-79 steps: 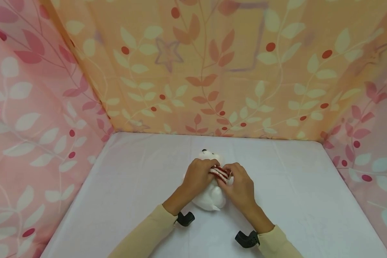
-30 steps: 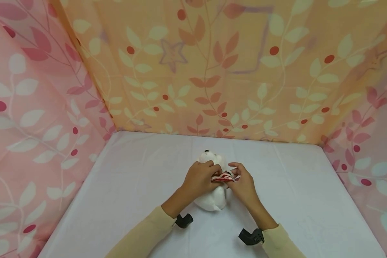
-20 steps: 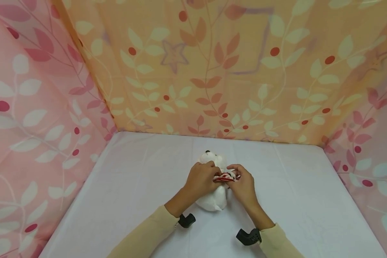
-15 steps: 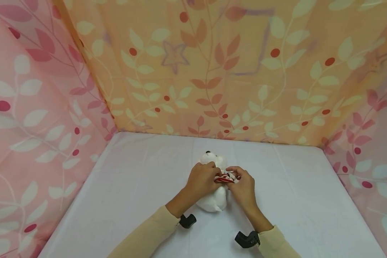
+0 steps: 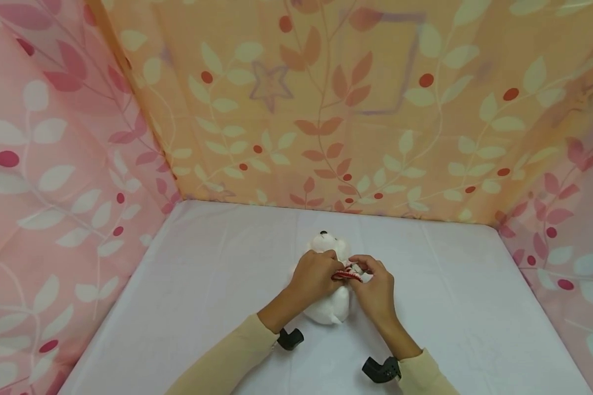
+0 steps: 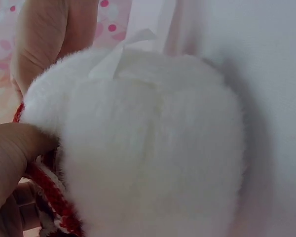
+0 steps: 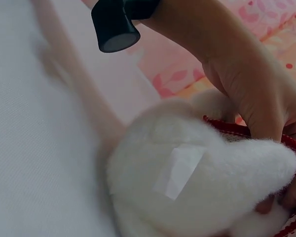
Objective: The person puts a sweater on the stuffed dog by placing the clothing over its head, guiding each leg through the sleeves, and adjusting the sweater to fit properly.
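Hands: left hand (image 5: 313,274) and right hand (image 5: 378,291) both grasp striped cloth (image 5: 347,274) at the plush toy (image 5: 326,308)

Head view. The left hand reaches across the toy from its left, fingers curled on one end of the cloth. The right hand, just right of the toy, pinches the other end between thumb and fingers; some fingertips are hidden. The cloth, red and white, is bunched between the two hands, against the toy's right side and below its head. The toy, white with a black nose (image 5: 323,232) at the far end of its head, rests on a white tablecloth (image 5: 227,263). Nearer the camera than the toy: a left sleeve (image 5: 227,354) and a right sleeve (image 5: 426,373), both pale yellow, plus a black mount (image 5: 290,339) at the left wrist and a similar one at the right. Well beyond the toy stands an orange leaf-print panel (image 5: 217,131); well to its left, a pink leaf-print panel (image 5: 74,192), with another to its right.

Left wrist view. The toy fills the middle, a white tag (image 6: 111,61) on its upper part. Fingers meet its left edge, where the cloth's red edging shows. Cannot tell from this view whose fingers are which.

Right wrist view. The tag lies flat against the toy's fur. A hand is at the toy's upper right, its fingertips partly hidden behind a white limb; the cloth's red edging runs around that limb.
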A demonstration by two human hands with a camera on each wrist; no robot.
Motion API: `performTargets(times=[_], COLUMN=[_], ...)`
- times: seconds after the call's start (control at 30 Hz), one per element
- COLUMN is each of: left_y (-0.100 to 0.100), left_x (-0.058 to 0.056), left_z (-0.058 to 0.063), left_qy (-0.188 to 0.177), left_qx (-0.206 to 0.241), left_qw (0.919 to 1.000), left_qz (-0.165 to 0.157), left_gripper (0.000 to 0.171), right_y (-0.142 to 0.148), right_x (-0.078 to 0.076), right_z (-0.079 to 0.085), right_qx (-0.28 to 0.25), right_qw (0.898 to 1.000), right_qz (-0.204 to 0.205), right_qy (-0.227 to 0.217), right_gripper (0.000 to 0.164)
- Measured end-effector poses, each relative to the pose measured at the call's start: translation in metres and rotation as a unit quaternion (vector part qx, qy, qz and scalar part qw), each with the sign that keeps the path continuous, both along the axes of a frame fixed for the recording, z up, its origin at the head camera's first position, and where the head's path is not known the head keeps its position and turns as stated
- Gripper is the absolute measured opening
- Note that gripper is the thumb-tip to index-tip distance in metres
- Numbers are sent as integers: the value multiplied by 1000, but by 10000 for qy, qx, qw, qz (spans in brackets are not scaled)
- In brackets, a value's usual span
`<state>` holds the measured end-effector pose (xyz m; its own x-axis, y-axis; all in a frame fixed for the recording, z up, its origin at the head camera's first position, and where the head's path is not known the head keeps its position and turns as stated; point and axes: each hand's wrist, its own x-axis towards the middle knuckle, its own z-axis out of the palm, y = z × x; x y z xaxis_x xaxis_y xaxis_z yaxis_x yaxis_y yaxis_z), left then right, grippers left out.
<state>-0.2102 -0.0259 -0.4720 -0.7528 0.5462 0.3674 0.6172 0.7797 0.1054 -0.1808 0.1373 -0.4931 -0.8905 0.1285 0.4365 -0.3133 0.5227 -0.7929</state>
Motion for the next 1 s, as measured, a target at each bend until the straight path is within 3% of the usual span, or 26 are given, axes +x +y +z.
performTargets(times=[0.13,0.43,0.53,0.63,0.73,0.87,1.0], left_y=[2,1,-1,-5,-9,-12,-13], left_x=[1,0,0,0,0,1,2], left_z=[-1,-3,-4,-5,-5,-5,-4], left_qy=[-38,211,163,-22,-209,-372,-490], left_qx=[-5,436,511,604,705,747,748], left_qw=[10000,9986,9983,9980,9972,9965,9960], left_qz=[-24,216,211,175,142,72,11], left_gripper=[14,10,11,13,16,18,19], right_y=[2,5,9,16,25,36,43], right_x=[0,4,4,4,2,-6,-12], right_z=[-3,-2,-1,3,6,8,7], right_qx=[29,392,433,223,-230,-892,-1289], right_qw=[10000,9952,9943,9952,9927,9793,9629], right_qz=[46,727,853,941,1054,1070,1039], right_qy=[84,519,474,121,-530,-1470,-2132], right_gripper=[38,44,43,31,18,22,23])
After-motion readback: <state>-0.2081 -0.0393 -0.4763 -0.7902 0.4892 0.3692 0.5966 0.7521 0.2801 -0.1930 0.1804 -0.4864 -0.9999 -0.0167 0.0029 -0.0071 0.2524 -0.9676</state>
